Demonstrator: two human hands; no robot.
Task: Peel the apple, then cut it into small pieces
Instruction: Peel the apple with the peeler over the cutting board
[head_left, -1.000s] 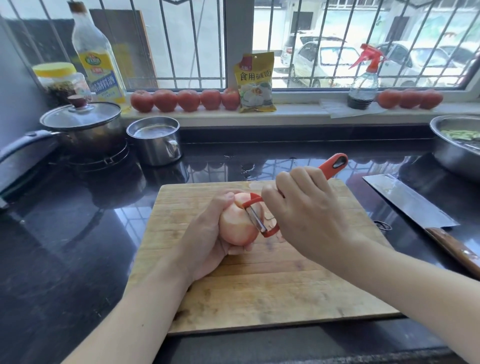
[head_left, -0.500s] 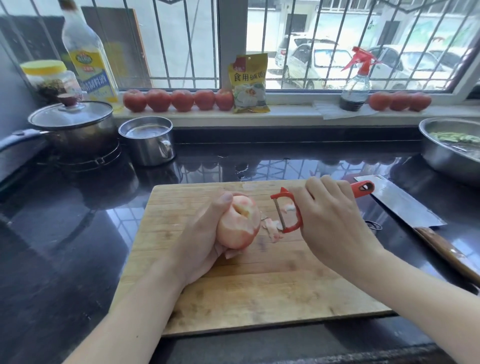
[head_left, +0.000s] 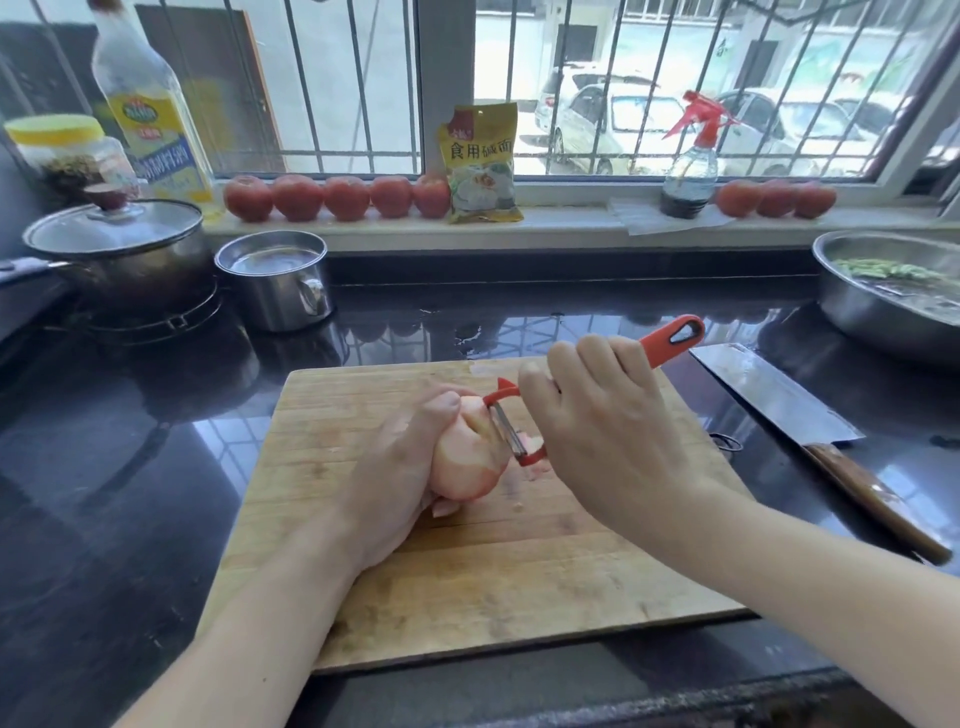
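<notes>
My left hand (head_left: 395, 467) was wrapped around the apple (head_left: 467, 462), thumb over its top, holding it just above the wooden cutting board (head_left: 467, 597). My right hand (head_left: 608, 431) gripped the red peeler (head_left: 519, 421) by its handle, fingers curled round it, the handle's end sticking out past my knuckles toward the window. The blade lay against the apple's right side, where the skin was already mostly gone and only a little pink remained. A few scraps of peel (head_left: 537, 467) lay on the board beside the fruit.

The board sat on a glossy black counter (head_left: 130, 493). A cleaver (head_left: 810, 415) with a wooden handle lay to the right of it, and a steel basin (head_left: 883, 301) with something green stood beyond that. On my left stood a lidded pot (head_left: 119, 249) and a small steel cup (head_left: 275, 280). Tomatoes (head_left: 337, 197) lined the sill under the barred window, with a yellow packet (head_left: 480, 161), a spray bottle (head_left: 688, 166) and an oil bottle (head_left: 150, 114).
</notes>
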